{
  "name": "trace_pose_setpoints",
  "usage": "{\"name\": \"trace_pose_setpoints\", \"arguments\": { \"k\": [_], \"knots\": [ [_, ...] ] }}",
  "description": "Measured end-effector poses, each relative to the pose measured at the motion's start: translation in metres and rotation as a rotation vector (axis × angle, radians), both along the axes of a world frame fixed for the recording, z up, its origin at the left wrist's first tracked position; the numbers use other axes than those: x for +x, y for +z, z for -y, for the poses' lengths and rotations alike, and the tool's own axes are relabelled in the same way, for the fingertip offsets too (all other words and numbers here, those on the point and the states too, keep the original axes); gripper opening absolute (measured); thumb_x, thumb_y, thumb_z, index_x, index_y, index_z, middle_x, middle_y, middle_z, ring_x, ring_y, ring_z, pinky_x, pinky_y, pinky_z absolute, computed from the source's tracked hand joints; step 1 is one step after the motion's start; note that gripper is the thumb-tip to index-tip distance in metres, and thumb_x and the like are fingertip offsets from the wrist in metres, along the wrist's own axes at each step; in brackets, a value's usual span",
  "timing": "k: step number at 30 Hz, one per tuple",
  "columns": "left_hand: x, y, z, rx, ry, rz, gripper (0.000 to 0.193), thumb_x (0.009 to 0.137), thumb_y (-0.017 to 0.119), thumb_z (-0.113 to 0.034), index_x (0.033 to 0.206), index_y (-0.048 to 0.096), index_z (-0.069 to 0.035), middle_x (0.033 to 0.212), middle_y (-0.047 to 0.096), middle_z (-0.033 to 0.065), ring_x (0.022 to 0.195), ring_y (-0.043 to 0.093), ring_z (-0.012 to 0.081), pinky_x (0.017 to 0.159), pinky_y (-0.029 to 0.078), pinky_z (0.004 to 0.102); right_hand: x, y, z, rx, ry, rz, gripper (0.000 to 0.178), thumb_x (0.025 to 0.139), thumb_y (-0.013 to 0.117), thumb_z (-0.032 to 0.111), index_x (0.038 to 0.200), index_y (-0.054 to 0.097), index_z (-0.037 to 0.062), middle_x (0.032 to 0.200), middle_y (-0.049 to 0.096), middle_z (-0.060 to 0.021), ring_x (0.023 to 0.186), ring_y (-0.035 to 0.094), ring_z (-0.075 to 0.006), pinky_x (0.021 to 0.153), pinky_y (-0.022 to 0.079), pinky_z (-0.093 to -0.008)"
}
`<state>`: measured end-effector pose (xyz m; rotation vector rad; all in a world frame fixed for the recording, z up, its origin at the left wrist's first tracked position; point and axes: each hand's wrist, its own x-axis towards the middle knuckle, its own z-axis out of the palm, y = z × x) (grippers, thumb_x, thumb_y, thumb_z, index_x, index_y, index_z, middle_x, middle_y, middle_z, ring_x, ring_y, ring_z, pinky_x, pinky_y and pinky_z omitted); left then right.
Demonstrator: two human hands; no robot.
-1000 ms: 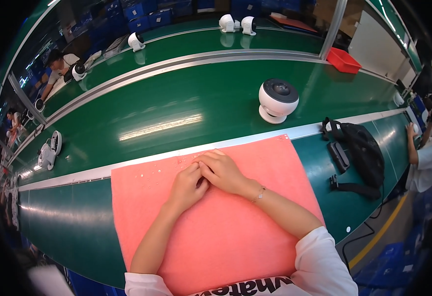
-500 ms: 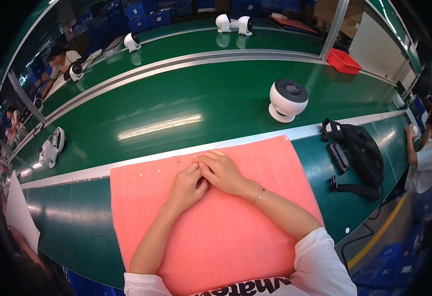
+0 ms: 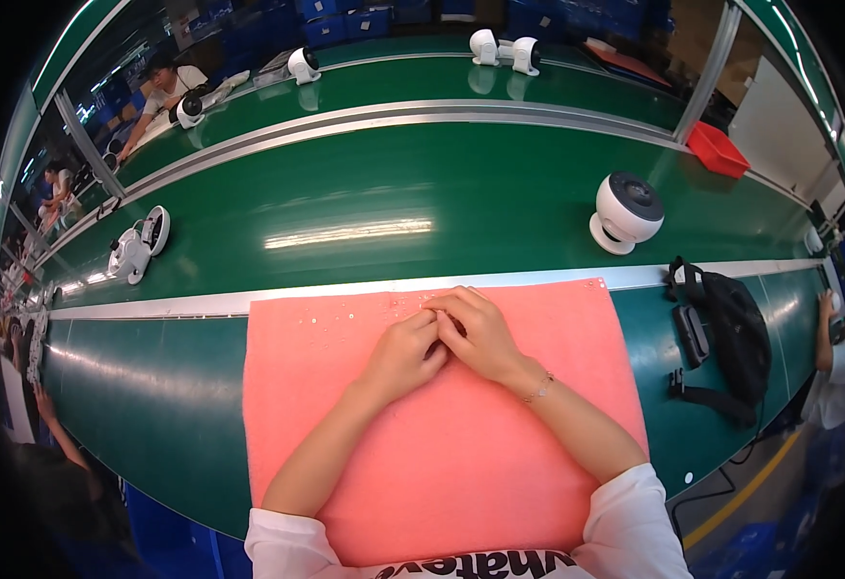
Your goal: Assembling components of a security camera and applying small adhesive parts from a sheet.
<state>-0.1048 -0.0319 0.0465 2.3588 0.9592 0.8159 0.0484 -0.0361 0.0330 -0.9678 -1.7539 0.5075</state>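
Near the far edge of a pink towel (image 3: 442, 463), my two hands meet with fingertips together. My left hand (image 3: 405, 357) is closed, its thumb and fingers pinched beside the right one. Closed too is my right hand (image 3: 476, 333), its fingers bent over the left fingertips. Whatever sits between the fingers is hidden; I cannot make it out. Several tiny round pale pieces (image 3: 350, 317) lie scattered on the towel, left of and around my hands. A couple more white dots (image 3: 602, 283) are at its far right corner.
Beyond the towel, a green belt (image 3: 345, 203) carries a round white device with a black top (image 3: 628, 210) and an opened white device (image 3: 140, 246). A black bag (image 3: 734, 328) lies at right. A red tray (image 3: 718, 150) stands farther back. Co-workers sit at both sides.
The view has turned, so most things appear farther right. Relative to the towel's corner, the round white device sits slightly farther right. My hands stay together at the same part of the towel.
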Motion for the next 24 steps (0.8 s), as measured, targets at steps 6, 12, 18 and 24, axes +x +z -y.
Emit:
{"name": "trace_pose_setpoints", "arguments": {
  "k": [6, 12, 18, 24],
  "knots": [
    [-0.0030, -0.0009, -0.0010, 0.046, -0.002, -0.005, 0.015, 0.072, 0.062, -0.003, 0.086, 0.059, 0.002, 0.087, 0.057, 0.0140, 0.076, 0.059, 0.0315, 0.064, 0.050, 0.0389, -0.0009, 0.0005, -0.0019, 0.001, 0.017, 0.039, 0.017, 0.084, 0.051, 0.004, 0.096, 0.062, -0.0003, 0.089, 0.059, -0.0116, 0.080, 0.056, -0.0257, 0.071, 0.047, -0.0347],
    [-0.0030, -0.0009, -0.0005, 0.037, -0.005, -0.010, 0.016, 0.072, 0.062, -0.003, 0.087, 0.059, 0.001, 0.090, 0.057, 0.0141, 0.078, 0.059, 0.0316, 0.066, 0.050, 0.0389, -0.0022, -0.0005, -0.0005, -0.012, -0.015, 0.013, 0.016, 0.084, 0.052, 0.008, 0.093, 0.062, 0.0000, 0.087, 0.059, -0.0120, 0.082, 0.057, -0.0287, 0.072, 0.047, -0.0379],
    [-0.0047, -0.0020, -0.0009, 0.039, -0.009, -0.005, 0.017, 0.072, 0.061, -0.003, 0.088, 0.059, 0.001, 0.091, 0.057, 0.0141, 0.079, 0.059, 0.0317, 0.066, 0.050, 0.0393, -0.0032, 0.0002, -0.0005, -0.050, -0.011, 0.023, 0.015, 0.085, 0.051, 0.009, 0.091, 0.061, 0.0003, 0.086, 0.059, -0.0123, 0.082, 0.057, -0.0293, 0.071, 0.047, -0.0386],
    [-0.0042, -0.0002, -0.0017, 0.033, -0.014, -0.010, 0.018, 0.072, 0.061, -0.003, 0.089, 0.060, 0.001, 0.092, 0.057, 0.0142, 0.079, 0.059, 0.0317, 0.067, 0.050, 0.0394, -0.0041, -0.0004, -0.0010, -0.050, -0.051, 0.039, 0.016, 0.084, 0.052, 0.010, 0.090, 0.062, -0.0004, 0.085, 0.060, -0.0123, 0.080, 0.058, -0.0292, 0.070, 0.048, -0.0390]
  ]
}}
